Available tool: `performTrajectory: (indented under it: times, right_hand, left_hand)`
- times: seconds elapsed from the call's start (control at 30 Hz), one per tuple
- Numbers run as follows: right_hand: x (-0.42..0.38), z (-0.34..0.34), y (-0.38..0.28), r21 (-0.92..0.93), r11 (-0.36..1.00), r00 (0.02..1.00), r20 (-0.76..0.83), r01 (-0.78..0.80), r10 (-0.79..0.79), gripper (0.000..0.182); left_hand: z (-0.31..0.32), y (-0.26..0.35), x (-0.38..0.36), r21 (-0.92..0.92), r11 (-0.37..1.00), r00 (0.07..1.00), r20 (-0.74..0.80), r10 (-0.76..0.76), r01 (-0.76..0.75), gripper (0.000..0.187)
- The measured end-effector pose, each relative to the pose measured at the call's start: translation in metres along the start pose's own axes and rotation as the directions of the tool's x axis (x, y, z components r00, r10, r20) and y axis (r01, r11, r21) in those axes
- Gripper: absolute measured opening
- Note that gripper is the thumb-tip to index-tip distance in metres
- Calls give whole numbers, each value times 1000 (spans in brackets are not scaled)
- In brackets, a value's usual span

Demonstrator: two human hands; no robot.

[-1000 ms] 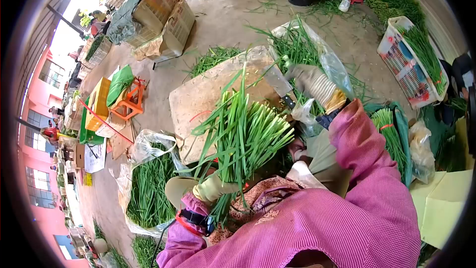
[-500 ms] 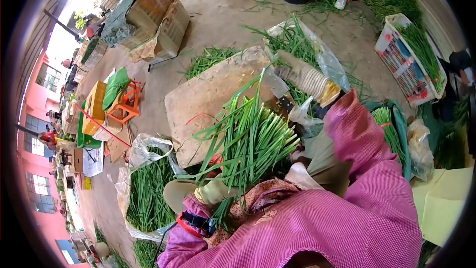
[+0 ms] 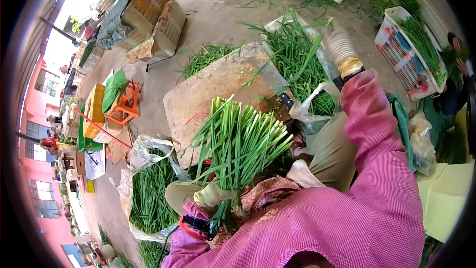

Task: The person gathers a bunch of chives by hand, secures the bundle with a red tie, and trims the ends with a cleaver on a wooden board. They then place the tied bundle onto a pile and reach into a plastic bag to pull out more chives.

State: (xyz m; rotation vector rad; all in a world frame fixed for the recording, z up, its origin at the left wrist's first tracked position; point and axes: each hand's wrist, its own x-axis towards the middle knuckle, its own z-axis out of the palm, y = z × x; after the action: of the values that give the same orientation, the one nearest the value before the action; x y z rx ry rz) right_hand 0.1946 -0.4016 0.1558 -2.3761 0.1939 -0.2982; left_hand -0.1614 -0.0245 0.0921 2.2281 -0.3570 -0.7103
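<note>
My left hand point(image 3: 210, 194), in a pale glove, grips a thick bunch of long green stalks point(image 3: 238, 139) by its lower end and holds it upright over my lap. The cut tips fan out above a worn wooden board point(image 3: 198, 99). My right hand point(image 3: 339, 45), in a striped glove, is stretched out over a clear plastic bag of greens point(image 3: 292, 55) beyond the board. Its fingers are closed on a long loose leaf point(image 3: 307, 56). A knife point(image 3: 275, 82) lies on the board's right edge, untouched.
A second plastic bag of greens point(image 3: 148, 188) sits on the floor at my left. A white basket of greens point(image 3: 404, 62) stands at the right, next to another person point(image 3: 453, 45). An orange stool point(image 3: 126, 102) and cardboard boxes point(image 3: 158, 15) stand farther off on the concrete floor.
My right hand has left the spot by the knife and moved up and right to the plastic bag, drawing a long leaf with it. The bunch in my left hand stands more upright.
</note>
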Motion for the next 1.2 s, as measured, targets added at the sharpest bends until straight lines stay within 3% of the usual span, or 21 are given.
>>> performTrajectory:
  times: [0.03, 0.07, 0.1, 0.17, 0.2, 0.23, 0.3, 0.37, 0.43, 0.47, 0.5, 0.57, 0.6, 0.63, 0.7, 0.77, 0.97, 1.03, 1.07, 1.17, 1.2]
  right_hand:
    - [-9, 3, -1, 0, 1000, 1000, -2, -2, 2, 43]
    - [-23, 10, 0, 144, 961, 970, 19, 238, -243, 49]
    - [-38, 16, 1, 285, 844, 880, 4, 455, -475, 56]
    - [-82, 1, -25, 546, 803, 762, 408, 238, -503, 63]
    - [-98, 2, -31, 616, 772, 669, 508, 158, -543, 66]
    - [-113, 3, -35, 670, 739, 562, 588, 66, -582, 68]
    - [-140, 10, -38, 690, 675, 517, 691, -262, -505, 72]
    - [-144, 14, -36, 783, 556, 454, 618, -280, -642, 75]
    - [-149, 24, -36, 738, 339, 484, 651, -583, -585, 77]
    - [-151, 35, -31, 841, 431, 531, 541, -328, -652, 68]
    - [-154, 25, -37, 848, 433, 528, 529, -306, -664, 62]
    - [-158, 29, -38, 877, 433, 542, 473, -211, -695, 58]
    - [-160, 20, -42, 875, 382, 581, 483, -296, -655, 54]
    - [-161, 15, -44, 877, 380, 581, 481, -296, -657, 54]
    - [-162, 10, -45, 864, 421, 710, 478, -276, -517, 63]
    - [-170, 9, -47, 872, 422, 777, 440, -249, -451, 58]
    - [-180, 5, -55, 729, 678, 701, 531, -92, -476, 44]
    - [-189, 10, -65, 733, 670, 727, 524, -118, -444, 34]
    - [-191, 11, -66, 752, 639, 712, 537, -160, -454, 29]
    - [-195, 8, -61, 772, 548, 629, 607, -322, -485, 17]
    - [-196, 0, -60, 734, 557, 572, 666, -388, -479, 15]
  left_hand:
    - [1, -3, 2, 139, 988, 997, -7, 74, -72, 38]
    - [0, -13, -3, 407, 865, 946, -7, 325, -294, 40]
    - [2, -19, -3, 409, 863, 945, -9, 328, -296, 40]
    - [2, -17, -5, 243, 961, 990, -27, 139, -128, 41]
    - [11, -30, 4, 846, 462, 882, 18, 471, -265, 42]
    - [14, -36, 6, 846, 461, 882, 22, 471, -268, 42]
    - [16, -37, 7, 365, 930, 996, -50, 69, -47, 42]
    - [8, -24, 14, 244, 963, 986, -90, 141, -116, 41]
    - [-5, 8, 18, -2, 965, 944, -207, 257, -263, 40]
    - [-5, 31, 14, -627, 777, 985, -162, -56, -59, 38]
    - [-9, 22, 16, -537, 842, 992, -126, -21, -50, 32]
    - [1, -5, 25, -654, 734, 983, -152, 108, -181, 27]
    - [7, -3, 15, -864, 502, 993, -37, -116, 26, 24]
    - [7, -7, 12, -921, 361, 984, 100, -148, 148, 23]
    - [12, -6, 14, -978, 148, 987, 133, -91, 145, 22]
    - [12, -6, 13, -986, 127, 994, 108, -30, 110, 22]
    - [14, -14, 18, -990, 113, 995, 91, 33, 86, 20]
    - [10, -4, 18, -977, 144, 986, 148, -74, 157, 21]
    - [11, 0, 19, -972, 216, 993, 77, -87, 94, 21]
    - [22, -20, 20, -979, 197, 991, 23, -131, 48, 22]
    - [22, -27, 20, -935, 355, 994, -33, -106, 7, 22]
